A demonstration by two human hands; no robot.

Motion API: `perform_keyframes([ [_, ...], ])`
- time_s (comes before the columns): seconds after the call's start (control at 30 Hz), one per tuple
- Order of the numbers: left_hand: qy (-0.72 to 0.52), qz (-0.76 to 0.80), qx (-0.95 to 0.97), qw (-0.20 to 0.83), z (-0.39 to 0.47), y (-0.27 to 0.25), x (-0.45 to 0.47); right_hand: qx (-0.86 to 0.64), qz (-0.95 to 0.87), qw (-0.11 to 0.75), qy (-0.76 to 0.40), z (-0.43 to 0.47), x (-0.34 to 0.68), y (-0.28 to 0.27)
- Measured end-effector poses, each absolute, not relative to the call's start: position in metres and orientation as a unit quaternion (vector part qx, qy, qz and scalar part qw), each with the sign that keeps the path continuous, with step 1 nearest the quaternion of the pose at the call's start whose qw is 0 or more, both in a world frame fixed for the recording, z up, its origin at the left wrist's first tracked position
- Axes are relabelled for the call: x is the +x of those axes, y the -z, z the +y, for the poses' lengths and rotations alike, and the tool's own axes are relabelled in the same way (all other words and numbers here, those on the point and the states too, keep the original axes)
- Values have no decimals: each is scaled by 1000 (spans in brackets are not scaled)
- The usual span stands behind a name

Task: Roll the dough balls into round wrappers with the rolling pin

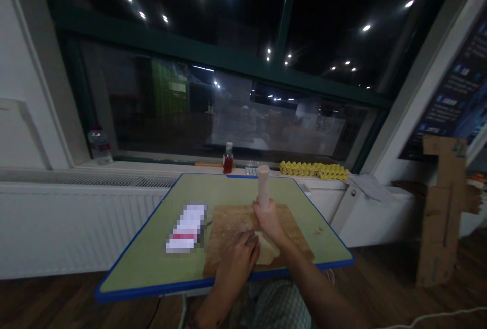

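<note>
A pale rolling pin (263,187) stands nearly upright in my right hand (268,217), whose fingers wrap round its lower part. Flattened dough (267,249) lies on a wooden board (228,217) below that hand. At the dough's left edge is my left hand (240,254), its fingers bent and drawn together on the dough; the fingertips are partly hidden. White dusting, probably flour, marks the board around the hands.
The board rests on a green table (144,263) with a blue rim. A blurred-out white and pink item (186,230) lies left of the board. On the windowsill are a red-brown bottle (228,159), a yellow egg tray (314,170) and a clear plastic bottle (99,145). Cardboard (441,212) stands right.
</note>
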State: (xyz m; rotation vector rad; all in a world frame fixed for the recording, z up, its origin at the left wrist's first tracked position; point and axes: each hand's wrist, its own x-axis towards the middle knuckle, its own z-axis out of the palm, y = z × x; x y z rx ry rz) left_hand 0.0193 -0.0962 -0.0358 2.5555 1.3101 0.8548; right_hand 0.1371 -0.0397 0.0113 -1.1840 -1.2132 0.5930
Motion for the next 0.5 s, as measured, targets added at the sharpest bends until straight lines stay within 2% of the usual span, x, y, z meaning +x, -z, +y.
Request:
perform_keyframes([
  [0.5,-298,430,849,72,-92,45,20,-504,-545,605,-288,-41,137,-9],
])
